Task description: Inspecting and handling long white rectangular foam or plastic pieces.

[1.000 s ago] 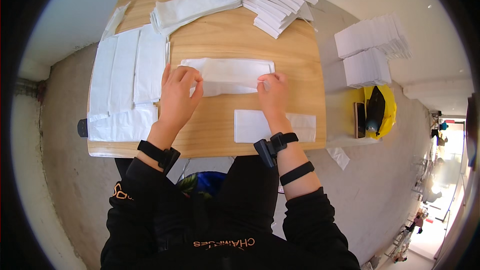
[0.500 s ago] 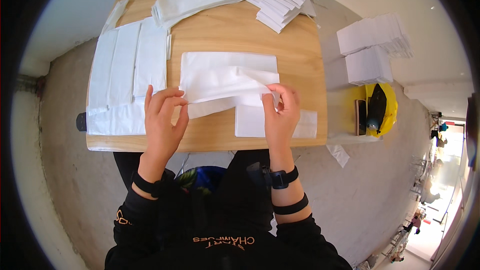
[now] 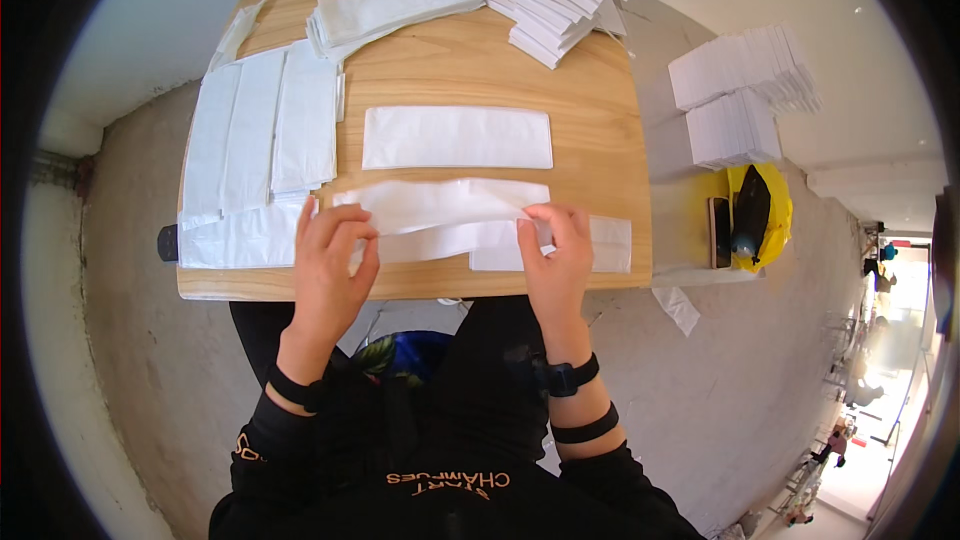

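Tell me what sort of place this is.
Likely a plain workroom or workshop: a wooden table carries layered white sheets, two white stacks stand beside it, and the floor is plain grey.

Hands (image 3: 335, 258) (image 3: 562, 262) (apart) in pinch grips

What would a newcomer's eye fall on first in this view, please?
Probably the thin white sheet held near its ends by the left hand and right hand, at the near side of the wooden table. Next might come the bright yellow bag to the right of the table, then the white cartons heaped at its far right corner.
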`<control>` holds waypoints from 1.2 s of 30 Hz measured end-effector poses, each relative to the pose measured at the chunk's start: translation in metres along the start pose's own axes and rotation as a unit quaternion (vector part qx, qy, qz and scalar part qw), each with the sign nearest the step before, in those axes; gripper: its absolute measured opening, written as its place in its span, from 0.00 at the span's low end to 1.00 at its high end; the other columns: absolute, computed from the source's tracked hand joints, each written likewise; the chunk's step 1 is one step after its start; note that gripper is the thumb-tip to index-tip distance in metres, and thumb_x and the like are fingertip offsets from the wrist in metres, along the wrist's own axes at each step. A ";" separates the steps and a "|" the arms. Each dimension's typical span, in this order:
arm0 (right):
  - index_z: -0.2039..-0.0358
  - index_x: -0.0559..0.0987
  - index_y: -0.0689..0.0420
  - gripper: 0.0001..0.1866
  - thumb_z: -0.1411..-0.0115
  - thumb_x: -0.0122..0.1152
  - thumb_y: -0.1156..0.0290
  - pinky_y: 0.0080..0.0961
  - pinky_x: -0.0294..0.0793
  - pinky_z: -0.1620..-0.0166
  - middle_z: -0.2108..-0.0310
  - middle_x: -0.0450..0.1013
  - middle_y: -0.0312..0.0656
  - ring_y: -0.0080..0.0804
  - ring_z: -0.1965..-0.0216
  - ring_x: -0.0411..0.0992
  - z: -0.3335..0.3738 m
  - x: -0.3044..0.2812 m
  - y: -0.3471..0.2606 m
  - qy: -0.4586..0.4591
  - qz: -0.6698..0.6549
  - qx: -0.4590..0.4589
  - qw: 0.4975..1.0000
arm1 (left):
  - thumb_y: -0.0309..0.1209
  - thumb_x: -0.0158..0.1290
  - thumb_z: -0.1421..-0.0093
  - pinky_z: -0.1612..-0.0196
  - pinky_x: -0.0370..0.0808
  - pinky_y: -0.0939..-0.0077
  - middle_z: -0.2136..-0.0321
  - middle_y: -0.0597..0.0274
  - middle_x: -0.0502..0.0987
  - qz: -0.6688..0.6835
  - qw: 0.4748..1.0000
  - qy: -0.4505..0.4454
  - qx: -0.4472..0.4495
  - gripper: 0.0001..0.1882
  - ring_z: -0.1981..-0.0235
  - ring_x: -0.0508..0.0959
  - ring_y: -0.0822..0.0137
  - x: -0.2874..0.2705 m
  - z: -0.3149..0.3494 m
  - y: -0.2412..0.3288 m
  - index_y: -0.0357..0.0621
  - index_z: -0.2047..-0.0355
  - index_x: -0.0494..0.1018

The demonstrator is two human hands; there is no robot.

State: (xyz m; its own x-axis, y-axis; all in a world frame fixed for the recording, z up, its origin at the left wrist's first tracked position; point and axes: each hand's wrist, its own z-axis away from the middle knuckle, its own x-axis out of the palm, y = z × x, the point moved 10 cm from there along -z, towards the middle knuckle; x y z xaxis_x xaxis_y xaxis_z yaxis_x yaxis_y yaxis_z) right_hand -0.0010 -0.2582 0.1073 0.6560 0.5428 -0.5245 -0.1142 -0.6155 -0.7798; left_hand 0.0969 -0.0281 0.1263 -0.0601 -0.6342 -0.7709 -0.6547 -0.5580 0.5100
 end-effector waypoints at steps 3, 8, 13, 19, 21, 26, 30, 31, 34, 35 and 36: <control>0.67 0.78 0.56 0.06 0.46 0.62 0.77 0.24 0.71 0.74 0.66 0.71 0.40 0.33 0.67 0.73 0.015 0.005 0.010 -0.006 0.002 0.014 1.000 | 0.22 0.57 0.49 0.35 0.56 0.49 0.59 0.56 0.74 0.011 0.998 -0.047 -0.030 0.11 0.52 0.73 0.53 0.027 0.010 -0.004 0.42 0.65 0.70; 0.66 0.78 0.56 0.06 0.46 0.61 0.76 0.27 0.73 0.71 0.65 0.71 0.41 0.35 0.67 0.74 0.021 0.012 0.017 -0.043 0.014 0.044 0.998 | 0.29 0.64 0.54 0.35 0.55 0.47 0.49 0.49 0.67 0.030 0.996 -0.076 -0.024 0.34 0.44 0.65 0.45 0.068 0.005 0.030 0.41 0.46 0.64; 0.63 0.77 0.55 0.08 0.46 0.61 0.75 0.30 0.75 0.65 0.62 0.71 0.42 0.38 0.64 0.74 0.021 0.013 0.011 -0.053 0.000 0.034 0.998 | 0.26 0.64 0.58 0.35 0.55 0.47 0.50 0.52 0.68 0.048 0.994 -0.081 0.058 0.31 0.43 0.66 0.49 0.097 -0.017 0.075 0.43 0.51 0.68; 0.44 0.65 0.58 0.32 0.49 0.66 0.72 0.34 0.73 0.56 0.53 0.65 0.49 0.44 0.56 0.70 0.032 0.008 0.011 -0.057 -0.014 0.019 0.998 | 0.22 0.61 0.61 0.37 0.60 0.49 0.60 0.62 0.72 0.077 0.994 -0.017 0.075 0.15 0.53 0.73 0.57 0.098 -0.024 0.068 0.47 0.71 0.72; 0.40 0.60 0.58 0.38 0.50 0.67 0.71 0.35 0.73 0.55 0.52 0.63 0.50 0.45 0.55 0.70 0.039 0.009 0.020 -0.058 -0.027 0.045 0.997 | 0.21 0.62 0.63 0.38 0.62 0.50 0.61 0.63 0.72 0.117 0.990 -0.016 0.075 0.17 0.54 0.73 0.58 0.094 -0.023 0.068 0.47 0.71 0.72; 0.38 0.57 0.59 0.40 0.49 0.66 0.72 0.35 0.73 0.57 0.58 0.69 0.49 0.42 0.58 0.72 0.045 0.021 0.037 -0.049 0.026 0.115 0.992 | 0.19 0.61 0.63 0.38 0.62 0.49 0.59 0.60 0.73 0.135 0.987 -0.032 0.075 0.18 0.53 0.73 0.55 0.093 -0.018 0.069 0.45 0.69 0.72; 0.41 0.62 0.58 0.33 0.47 0.63 0.74 0.35 0.73 0.59 0.66 0.73 0.48 0.42 0.63 0.74 0.046 0.022 0.058 -0.054 -0.039 0.204 0.977 | 0.15 0.58 0.60 0.42 0.66 0.58 0.58 0.54 0.73 0.183 0.982 0.033 0.024 0.16 0.53 0.73 0.52 0.072 -0.008 0.057 0.44 0.69 0.72; 0.44 0.65 0.58 0.28 0.46 0.62 0.74 0.35 0.73 0.59 0.68 0.74 0.47 0.42 0.64 0.75 0.045 0.017 0.061 -0.046 -0.022 0.192 0.980 | 0.14 0.56 0.58 0.45 0.68 0.62 0.57 0.52 0.72 0.191 0.979 0.057 -0.033 0.16 0.54 0.73 0.53 0.062 -0.003 0.045 0.43 0.68 0.71; 0.49 0.71 0.57 0.21 0.44 0.61 0.72 0.34 0.73 0.61 0.69 0.76 0.46 0.41 0.66 0.75 0.045 0.008 0.070 -0.020 -0.002 0.176 0.984 | 0.17 0.53 0.46 0.54 0.71 0.69 0.58 0.55 0.72 0.192 0.966 0.087 -0.149 0.10 0.57 0.73 0.63 0.039 0.017 0.001 0.40 0.64 0.69; 0.52 0.73 0.57 0.18 0.43 0.61 0.71 0.34 0.73 0.61 0.68 0.76 0.47 0.41 0.65 0.75 0.045 0.003 0.074 -0.002 0.000 0.169 0.986 | 0.17 0.53 0.46 0.54 0.71 0.69 0.58 0.55 0.72 0.195 0.966 0.084 -0.148 0.10 0.57 0.73 0.63 0.039 0.027 -0.012 0.40 0.64 0.69; 0.52 0.73 0.57 0.18 0.43 0.61 0.71 0.34 0.73 0.61 0.68 0.76 0.47 0.41 0.65 0.75 0.047 0.004 0.078 -0.002 0.001 0.171 0.985 | 0.21 0.51 0.41 0.54 0.71 0.71 0.56 0.56 0.71 0.301 0.918 0.069 -0.247 0.08 0.56 0.73 0.66 0.054 0.049 -0.044 0.39 0.60 0.69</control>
State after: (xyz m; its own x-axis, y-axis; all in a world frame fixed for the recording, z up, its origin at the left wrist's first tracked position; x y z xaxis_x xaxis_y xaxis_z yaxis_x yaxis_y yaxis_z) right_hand -0.0423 -0.2776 0.0288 0.6528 0.5444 -0.5267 -0.3599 -0.3888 -0.8481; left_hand 0.0853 -0.0119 0.0436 -0.1810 -0.9501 -0.2541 -0.1099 -0.2371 0.9652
